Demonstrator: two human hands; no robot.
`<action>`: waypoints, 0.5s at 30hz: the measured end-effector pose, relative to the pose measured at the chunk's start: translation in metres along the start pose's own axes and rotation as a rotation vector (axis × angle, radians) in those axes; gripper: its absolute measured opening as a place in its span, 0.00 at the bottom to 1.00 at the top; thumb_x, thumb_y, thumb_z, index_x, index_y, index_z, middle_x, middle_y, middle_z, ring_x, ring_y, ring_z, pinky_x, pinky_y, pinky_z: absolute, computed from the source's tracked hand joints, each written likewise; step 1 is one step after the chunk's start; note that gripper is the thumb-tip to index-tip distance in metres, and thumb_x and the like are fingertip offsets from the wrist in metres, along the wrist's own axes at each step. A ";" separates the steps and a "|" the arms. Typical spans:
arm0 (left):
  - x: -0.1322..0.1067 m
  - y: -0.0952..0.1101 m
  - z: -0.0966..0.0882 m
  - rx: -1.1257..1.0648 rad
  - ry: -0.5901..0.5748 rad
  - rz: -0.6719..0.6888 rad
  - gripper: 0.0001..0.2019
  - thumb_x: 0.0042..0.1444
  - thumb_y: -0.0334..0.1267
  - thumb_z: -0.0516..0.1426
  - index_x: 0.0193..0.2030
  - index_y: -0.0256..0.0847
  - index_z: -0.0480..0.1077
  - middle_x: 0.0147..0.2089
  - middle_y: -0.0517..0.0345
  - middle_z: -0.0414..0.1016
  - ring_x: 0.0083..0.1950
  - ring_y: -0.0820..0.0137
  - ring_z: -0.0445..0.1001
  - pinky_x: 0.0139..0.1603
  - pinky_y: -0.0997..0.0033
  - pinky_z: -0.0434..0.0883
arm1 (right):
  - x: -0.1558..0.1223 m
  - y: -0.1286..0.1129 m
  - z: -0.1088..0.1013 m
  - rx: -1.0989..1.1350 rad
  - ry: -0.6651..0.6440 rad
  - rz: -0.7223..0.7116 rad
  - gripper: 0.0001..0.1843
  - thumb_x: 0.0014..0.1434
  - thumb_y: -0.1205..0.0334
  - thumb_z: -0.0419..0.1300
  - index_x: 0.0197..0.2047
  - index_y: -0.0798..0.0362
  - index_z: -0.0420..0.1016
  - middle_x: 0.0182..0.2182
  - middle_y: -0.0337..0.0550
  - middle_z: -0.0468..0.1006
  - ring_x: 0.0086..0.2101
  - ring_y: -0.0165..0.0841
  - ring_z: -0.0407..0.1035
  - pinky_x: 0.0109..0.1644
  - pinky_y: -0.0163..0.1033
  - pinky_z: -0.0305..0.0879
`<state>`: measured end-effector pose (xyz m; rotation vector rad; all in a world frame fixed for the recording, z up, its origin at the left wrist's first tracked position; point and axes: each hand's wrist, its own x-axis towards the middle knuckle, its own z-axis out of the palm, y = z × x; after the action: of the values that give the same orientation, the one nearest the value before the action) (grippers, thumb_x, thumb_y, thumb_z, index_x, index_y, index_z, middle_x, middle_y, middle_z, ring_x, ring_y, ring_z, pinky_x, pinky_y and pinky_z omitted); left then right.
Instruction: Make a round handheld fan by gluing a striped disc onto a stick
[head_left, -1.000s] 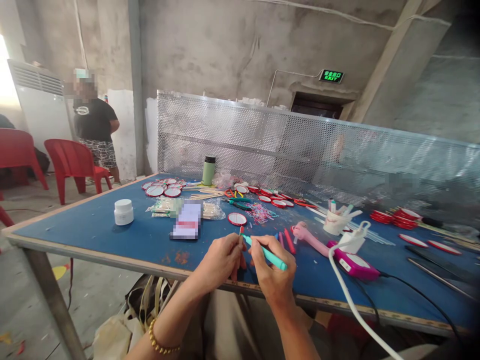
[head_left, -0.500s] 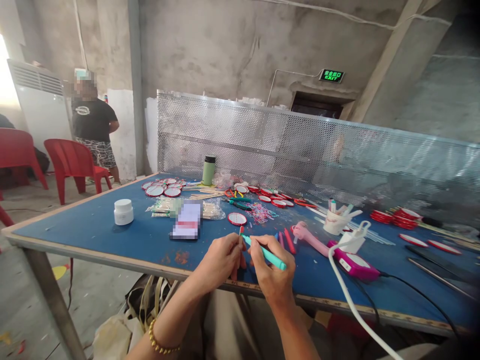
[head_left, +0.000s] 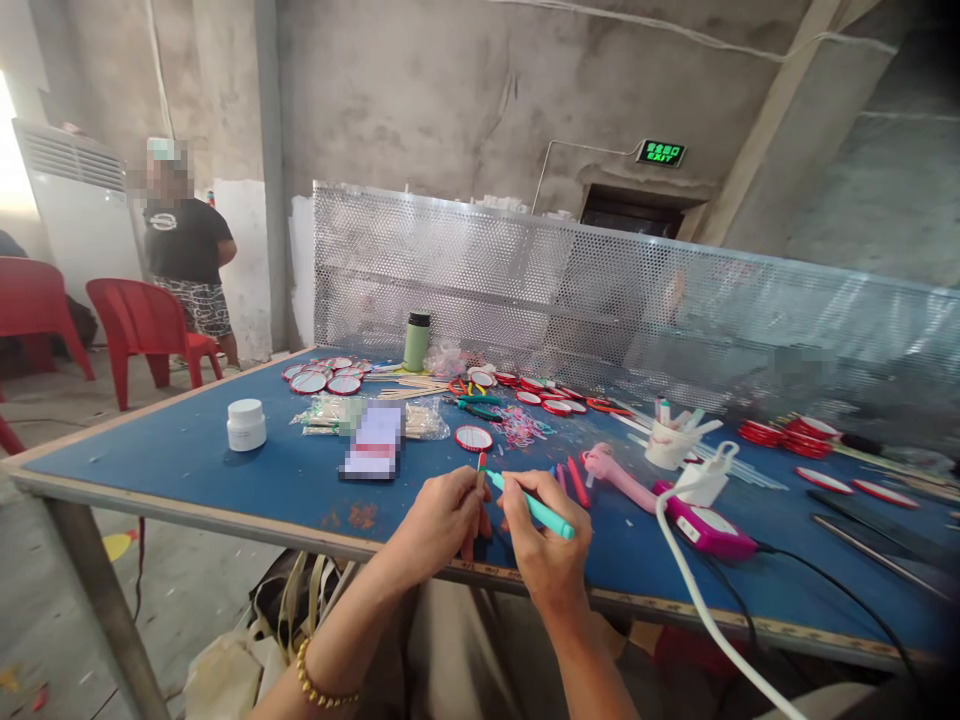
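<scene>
Between the fingers of my left hand [head_left: 450,510] stands a small wooden stick [head_left: 481,464] with a red tip and a bit of green below it. My right hand [head_left: 546,540] is closed around a turquoise marker [head_left: 541,508], whose point is at the stick, close to the green part. Both hands are held over the front edge of the blue table [head_left: 180,470]. Just beyond them lies a round red-rimmed piece with a white face [head_left: 473,438]. Pink and red markers [head_left: 578,482] lie right of my right hand.
Left of my hands are a phone [head_left: 373,440], bagged sticks [head_left: 427,420] and a white jar [head_left: 247,425]. A green bottle [head_left: 417,342] stands behind. To the right are a pen cup [head_left: 667,444], a magenta device [head_left: 712,528] and a white cable [head_left: 686,585]. A person [head_left: 187,245] stands far left.
Hardly anything differs. Both hands keep their grip on the stick and the marker, and the marker point stays at the stick. The view has shifted very slightly.
</scene>
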<state>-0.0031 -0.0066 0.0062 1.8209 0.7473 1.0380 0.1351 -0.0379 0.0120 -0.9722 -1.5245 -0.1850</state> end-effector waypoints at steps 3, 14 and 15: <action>0.001 -0.001 0.000 0.005 0.000 0.003 0.11 0.64 0.41 0.46 0.34 0.41 0.63 0.25 0.62 0.73 0.18 0.75 0.68 0.22 0.77 0.63 | 0.000 0.000 0.000 0.010 -0.002 0.002 0.10 0.65 0.62 0.58 0.30 0.52 0.73 0.21 0.34 0.74 0.20 0.26 0.67 0.27 0.31 0.65; 0.000 0.000 0.000 -0.006 0.007 -0.003 0.10 0.64 0.40 0.46 0.34 0.41 0.63 0.24 0.63 0.72 0.18 0.74 0.68 0.23 0.76 0.64 | -0.001 -0.001 -0.001 0.017 -0.016 0.016 0.11 0.65 0.61 0.57 0.30 0.52 0.72 0.21 0.36 0.74 0.20 0.27 0.68 0.26 0.32 0.66; 0.000 0.000 0.000 -0.007 0.007 -0.004 0.10 0.64 0.41 0.46 0.34 0.41 0.63 0.24 0.63 0.72 0.18 0.74 0.68 0.23 0.76 0.63 | -0.001 -0.001 -0.001 0.022 -0.023 0.019 0.11 0.65 0.61 0.57 0.30 0.51 0.71 0.21 0.35 0.74 0.20 0.27 0.68 0.26 0.32 0.66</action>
<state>-0.0031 -0.0062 0.0064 1.8100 0.7512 1.0435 0.1348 -0.0398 0.0116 -0.9737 -1.5347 -0.1442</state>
